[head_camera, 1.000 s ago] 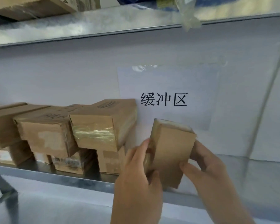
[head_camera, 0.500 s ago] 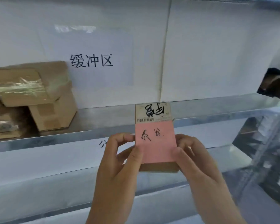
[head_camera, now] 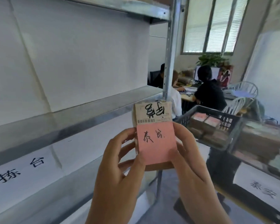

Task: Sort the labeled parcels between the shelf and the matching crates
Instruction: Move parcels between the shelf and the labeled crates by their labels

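Both my hands gripped the parcel [head_camera: 153,135] upright before me, left hand [head_camera: 120,167] on its left edge, right hand [head_camera: 191,160] on its right, pink label facing me. Since half a second ago my view had swung right: the stacked boxes were gone from sight, and a dark crate [head_camera: 233,126] of parcels appeared beside the shelf [head_camera: 71,120].

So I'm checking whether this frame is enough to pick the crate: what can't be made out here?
- Sign at lower right, head view: blurred, characters unreadable.
- Parcels in the black crate: blurred, labels illegible.
- Parcel sides and bottom edge: covered by left hand and right hand.
- Shelf sign: cut off by left edge.
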Demonstrator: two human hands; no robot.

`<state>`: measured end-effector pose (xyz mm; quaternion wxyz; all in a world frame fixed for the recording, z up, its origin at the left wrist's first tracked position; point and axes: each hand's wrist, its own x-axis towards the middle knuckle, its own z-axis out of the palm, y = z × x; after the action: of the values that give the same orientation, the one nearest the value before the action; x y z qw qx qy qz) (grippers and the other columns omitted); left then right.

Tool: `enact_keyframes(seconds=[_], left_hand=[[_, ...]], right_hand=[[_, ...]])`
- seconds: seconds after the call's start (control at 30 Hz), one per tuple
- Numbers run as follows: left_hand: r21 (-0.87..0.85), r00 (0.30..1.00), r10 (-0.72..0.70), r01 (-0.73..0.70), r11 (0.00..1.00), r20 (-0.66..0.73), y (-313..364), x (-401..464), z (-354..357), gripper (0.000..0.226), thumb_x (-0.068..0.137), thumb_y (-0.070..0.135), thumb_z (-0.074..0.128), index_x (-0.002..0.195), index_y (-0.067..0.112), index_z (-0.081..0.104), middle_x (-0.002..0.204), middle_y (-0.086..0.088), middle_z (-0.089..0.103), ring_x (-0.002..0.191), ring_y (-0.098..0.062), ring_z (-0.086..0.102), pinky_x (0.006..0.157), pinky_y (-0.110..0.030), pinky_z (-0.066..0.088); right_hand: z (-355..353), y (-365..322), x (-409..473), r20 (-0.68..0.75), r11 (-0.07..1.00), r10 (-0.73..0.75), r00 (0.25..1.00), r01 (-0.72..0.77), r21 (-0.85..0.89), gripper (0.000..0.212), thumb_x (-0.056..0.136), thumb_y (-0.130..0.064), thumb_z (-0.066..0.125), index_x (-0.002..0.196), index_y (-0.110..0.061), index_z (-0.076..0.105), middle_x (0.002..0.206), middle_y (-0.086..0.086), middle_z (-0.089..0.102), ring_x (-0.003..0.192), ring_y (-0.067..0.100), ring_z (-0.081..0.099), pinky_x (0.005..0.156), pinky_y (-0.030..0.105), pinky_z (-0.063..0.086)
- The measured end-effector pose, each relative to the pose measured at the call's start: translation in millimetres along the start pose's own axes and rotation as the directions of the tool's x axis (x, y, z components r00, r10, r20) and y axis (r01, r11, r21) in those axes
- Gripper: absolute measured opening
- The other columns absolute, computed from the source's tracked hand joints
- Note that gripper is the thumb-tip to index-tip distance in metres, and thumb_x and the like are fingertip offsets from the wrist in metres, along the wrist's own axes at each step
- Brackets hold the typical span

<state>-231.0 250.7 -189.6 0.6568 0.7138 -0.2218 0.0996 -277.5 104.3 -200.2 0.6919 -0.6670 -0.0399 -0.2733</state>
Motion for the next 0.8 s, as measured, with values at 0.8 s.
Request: enact_keyframes(seconds=[0.8], left_hand=[[0.064, 0.775, -0.141, 0.129, 0.990, 0.616, -47, 114, 470, 0.044, 0.097, 0.039, 0.042, 0.132, 0.060, 0.059, 0.136, 0.035, 0.058, 0.130, 0.013, 0.050, 0.114, -0.037, 0.043]], right_hand=[[-441, 68, 71, -0.621, 0.668, -0.055, 0.782, -0.433, -0.605, 0.095, 0.076, -0.051, 0.081, 0.148, -0.067, 0.020, 0.129, -0.044, 0.034, 0.113, -0.016, 0.045, 0.078, 0.025, 0.060]])
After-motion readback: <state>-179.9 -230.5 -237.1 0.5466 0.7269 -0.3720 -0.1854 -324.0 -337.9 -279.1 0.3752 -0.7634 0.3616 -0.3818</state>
